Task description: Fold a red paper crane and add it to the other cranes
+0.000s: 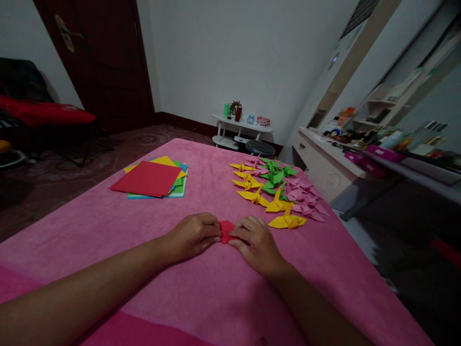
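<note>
A small folded piece of red paper (226,231) lies on the pink cloth between my two hands. My left hand (198,233) pinches its left edge, fingers bent together. From the other side, my right hand (255,241) grips the right edge between thumb and fingers. Parts of the paper are hidden under the fingertips. Yellow folded paper cranes (287,221) sit just beyond my right hand, with green cranes (274,175) and pink cranes (304,192) grouped behind and beside them.
A stack of coloured paper sheets, topped by a red sheet (146,179), rests at the table's left. The pink-covered table (209,168) fills the middle. To the right stands a dresser (324,158) crowded with bottles. A small white shelf (245,124) is against the far wall.
</note>
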The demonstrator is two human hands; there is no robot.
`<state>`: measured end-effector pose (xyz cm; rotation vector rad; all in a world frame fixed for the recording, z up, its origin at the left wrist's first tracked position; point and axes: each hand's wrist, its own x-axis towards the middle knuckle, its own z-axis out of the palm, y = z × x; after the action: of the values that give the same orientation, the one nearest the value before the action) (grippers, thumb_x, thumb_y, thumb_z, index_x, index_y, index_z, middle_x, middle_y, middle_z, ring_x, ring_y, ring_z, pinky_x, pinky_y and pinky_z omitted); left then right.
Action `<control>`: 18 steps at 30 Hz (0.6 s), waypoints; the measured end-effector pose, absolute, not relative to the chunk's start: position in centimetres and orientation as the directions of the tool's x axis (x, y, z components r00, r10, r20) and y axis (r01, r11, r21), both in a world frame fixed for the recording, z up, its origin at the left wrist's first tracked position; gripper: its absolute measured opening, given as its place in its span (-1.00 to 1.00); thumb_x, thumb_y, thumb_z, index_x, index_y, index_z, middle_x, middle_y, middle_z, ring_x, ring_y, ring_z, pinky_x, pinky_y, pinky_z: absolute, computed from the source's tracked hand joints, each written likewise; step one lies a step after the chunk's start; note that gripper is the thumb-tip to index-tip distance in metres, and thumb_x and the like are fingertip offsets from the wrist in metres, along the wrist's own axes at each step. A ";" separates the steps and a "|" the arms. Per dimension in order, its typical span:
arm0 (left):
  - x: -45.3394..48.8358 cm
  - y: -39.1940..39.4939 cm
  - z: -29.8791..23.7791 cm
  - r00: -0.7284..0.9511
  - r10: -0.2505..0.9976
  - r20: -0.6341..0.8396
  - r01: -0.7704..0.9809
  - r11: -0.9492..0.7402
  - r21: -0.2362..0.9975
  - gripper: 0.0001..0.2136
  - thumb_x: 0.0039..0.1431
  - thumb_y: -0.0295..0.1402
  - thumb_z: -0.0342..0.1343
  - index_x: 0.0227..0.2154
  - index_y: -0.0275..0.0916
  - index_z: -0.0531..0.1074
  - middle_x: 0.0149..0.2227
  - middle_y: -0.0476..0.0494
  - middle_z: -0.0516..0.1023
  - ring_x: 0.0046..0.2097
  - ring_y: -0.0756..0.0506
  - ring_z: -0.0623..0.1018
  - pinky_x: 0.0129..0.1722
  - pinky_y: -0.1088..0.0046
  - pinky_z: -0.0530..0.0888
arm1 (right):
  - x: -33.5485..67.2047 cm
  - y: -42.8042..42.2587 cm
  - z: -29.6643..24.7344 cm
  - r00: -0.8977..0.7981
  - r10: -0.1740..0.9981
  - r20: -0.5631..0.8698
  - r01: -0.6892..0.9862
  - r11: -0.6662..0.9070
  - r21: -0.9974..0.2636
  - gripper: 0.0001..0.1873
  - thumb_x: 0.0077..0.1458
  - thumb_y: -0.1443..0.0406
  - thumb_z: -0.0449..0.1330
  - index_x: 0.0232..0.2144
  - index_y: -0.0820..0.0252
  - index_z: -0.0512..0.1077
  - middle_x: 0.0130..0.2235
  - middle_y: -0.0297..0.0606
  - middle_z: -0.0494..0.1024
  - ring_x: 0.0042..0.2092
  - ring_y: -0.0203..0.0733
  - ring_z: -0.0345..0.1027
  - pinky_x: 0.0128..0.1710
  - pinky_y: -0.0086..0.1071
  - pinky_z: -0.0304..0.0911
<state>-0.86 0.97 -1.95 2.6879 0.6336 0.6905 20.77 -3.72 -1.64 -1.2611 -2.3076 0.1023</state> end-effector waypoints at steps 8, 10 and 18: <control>-0.7 1.2 -2.0 0.773 0.509 0.379 0.343 -0.838 0.425 -0.84 0.16 -0.36 0.02 -0.30 -0.23 0.49 -0.33 -0.11 0.47 -0.28 -0.02 0.44 -0.26 0.49 0.35 | 20.7 -3.5 -1.5 -0.460 0.804 0.377 0.774 0.571 -0.274 -0.89 0.14 0.29 0.12 -0.39 0.15 0.45 -0.36 -0.26 0.44 -0.24 -0.19 0.23 -0.21 -0.28 0.06; -0.7 1.2 -1.9 0.767 0.513 0.385 0.346 -0.836 0.425 -0.84 0.17 -0.38 0.00 -0.32 -0.24 0.49 -0.34 -0.11 0.47 -0.29 -0.02 0.44 -0.27 0.49 0.35 | 20.6 -3.5 -1.5 -0.479 0.785 0.392 0.773 0.589 -0.235 -0.87 0.15 0.30 0.10 -0.38 0.16 0.44 -0.36 -0.24 0.45 -0.25 -0.19 0.24 -0.21 -0.28 0.06; -0.7 0.7 -1.9 0.722 0.579 0.378 0.412 -0.799 0.438 -0.86 0.14 -0.41 0.03 -0.40 -0.22 0.51 -0.41 -0.09 0.43 -0.31 -0.02 0.42 -0.31 0.49 0.31 | 19.8 -4.0 -1.5 -0.495 0.783 0.377 0.772 0.596 -0.223 -0.88 0.14 0.35 0.10 -0.39 0.17 0.44 -0.38 -0.25 0.45 -0.28 -0.20 0.25 -0.22 -0.30 0.05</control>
<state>-0.70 0.71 -1.90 2.6045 0.7735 0.7279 19.82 -4.03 -1.50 -1.2403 -2.3859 0.0336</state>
